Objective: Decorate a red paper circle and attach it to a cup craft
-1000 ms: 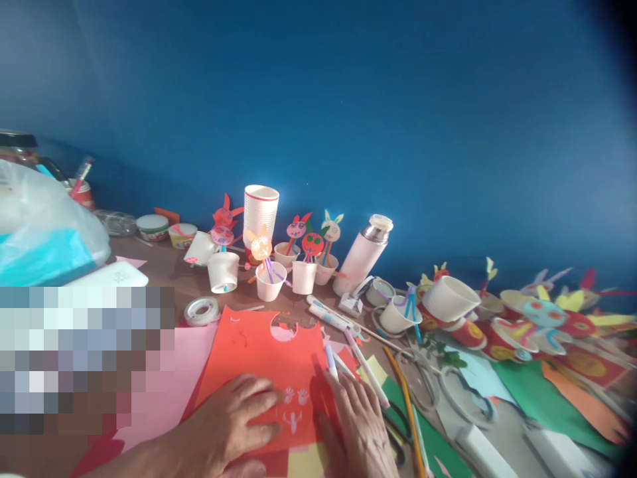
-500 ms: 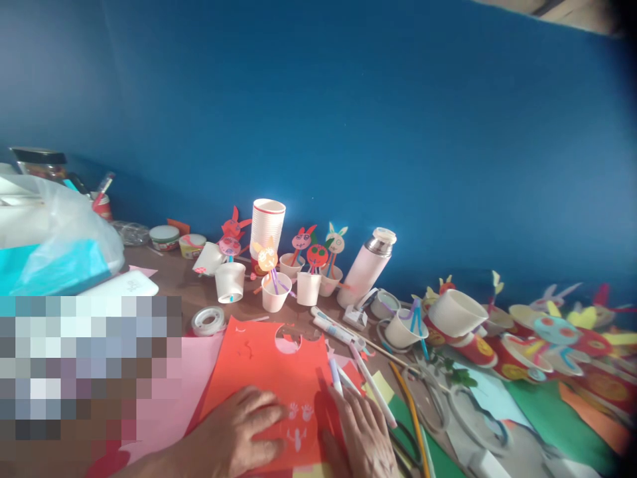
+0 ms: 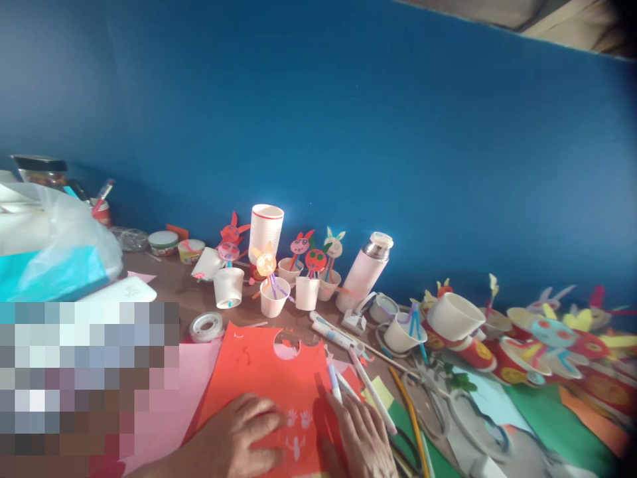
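A red paper sheet lies in front of me, with a round hole near its far edge. On it is a pale drawn face with lashed eyes and a mouth. My left hand rests on the sheet left of the face, fingers spread and holding nothing. To the face's right, my right hand lies along the sheet's edge with its fingers stretched out. A white marker runs under its fingertips; I see no clear grip on it. More markers lie beside that hand.
Behind the sheet stand a tape roll, paper cups with paper figures, a cup stack and a pink flask. Scissors, a yellow pencil and red cups are at right. Pink paper lies left.
The whole view has shifted slightly, with things sitting a little lower in the picture. Both hands keep nearly the same places on the red sheet.
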The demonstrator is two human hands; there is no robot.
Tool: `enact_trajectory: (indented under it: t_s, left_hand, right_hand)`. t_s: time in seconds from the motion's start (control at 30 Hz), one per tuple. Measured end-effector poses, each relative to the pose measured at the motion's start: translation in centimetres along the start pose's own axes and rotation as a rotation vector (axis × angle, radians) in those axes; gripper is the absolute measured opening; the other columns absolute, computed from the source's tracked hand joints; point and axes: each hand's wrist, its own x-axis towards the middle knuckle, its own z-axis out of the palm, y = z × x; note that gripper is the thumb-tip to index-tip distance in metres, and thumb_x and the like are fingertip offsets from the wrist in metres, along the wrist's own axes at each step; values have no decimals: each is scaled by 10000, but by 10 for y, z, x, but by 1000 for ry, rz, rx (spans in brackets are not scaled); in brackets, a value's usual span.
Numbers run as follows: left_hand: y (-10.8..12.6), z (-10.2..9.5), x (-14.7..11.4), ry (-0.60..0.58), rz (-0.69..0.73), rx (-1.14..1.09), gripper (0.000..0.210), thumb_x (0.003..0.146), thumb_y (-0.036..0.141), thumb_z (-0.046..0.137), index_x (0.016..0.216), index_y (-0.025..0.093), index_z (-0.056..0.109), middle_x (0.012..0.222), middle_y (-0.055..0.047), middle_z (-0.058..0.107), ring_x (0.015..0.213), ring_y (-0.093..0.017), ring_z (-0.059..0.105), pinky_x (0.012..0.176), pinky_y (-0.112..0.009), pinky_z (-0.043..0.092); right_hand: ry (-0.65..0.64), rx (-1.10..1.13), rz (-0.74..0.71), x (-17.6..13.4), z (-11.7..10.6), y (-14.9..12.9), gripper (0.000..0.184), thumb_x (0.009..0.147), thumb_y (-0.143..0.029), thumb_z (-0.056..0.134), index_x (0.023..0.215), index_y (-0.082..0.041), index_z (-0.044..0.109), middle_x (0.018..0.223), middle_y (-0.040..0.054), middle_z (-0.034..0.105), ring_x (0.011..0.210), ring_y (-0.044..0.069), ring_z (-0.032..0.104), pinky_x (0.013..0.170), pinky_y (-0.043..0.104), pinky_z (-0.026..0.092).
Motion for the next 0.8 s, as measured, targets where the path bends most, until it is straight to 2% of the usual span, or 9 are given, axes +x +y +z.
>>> enact_trajectory:
  t_s: [0.1,0.17,0.37,0.5,0.8]
  left_hand:
    - [2,2,-1,20,-59,-19,311,886,367,686,1183,310,611,1398,-12,580,1272,-264,499,1063,-458,369]
    - [4,3,-1,21,-75,-23,328,875,366,697,1187,316,609,1413,-9,569,1286,-277,492,1077,-469,355]
    - [2,-3,-1,3,-37,-49,393,843,298,732,1210,318,592,1415,-12,562,1262,-279,516,1042,-449,386]
    - [-2,-10,0,0,19,28,386,874,333,698,1242,322,581,1438,-3,552,1281,-267,509,1031,-422,418]
    - [-7,-6,-1,-50,36,21,400,899,371,666,1283,329,565,1421,-19,563,1293,-263,505,1032,-431,437]
  right_hand:
    - [12,5,-6,0,1,1,423,1016,-310,360,1389,-234,544,1164,87,755,1012,286,721,882,424,484]
    - [25,30,-17,-2,2,3,400,1009,-332,386,1344,-224,576,1211,92,741,1051,284,715,890,412,489]
    - [32,47,-27,-2,2,4,395,975,-290,436,1335,-198,570,1231,107,731,1075,292,712,899,418,501]
    - [0,58,-41,-1,-1,4,394,967,-261,443,1338,-189,553,1241,104,726,1092,297,702,900,428,498]
    - [-5,63,-30,1,-2,2,371,948,-243,445,1294,-206,573,1231,88,728,1084,288,696,906,422,467]
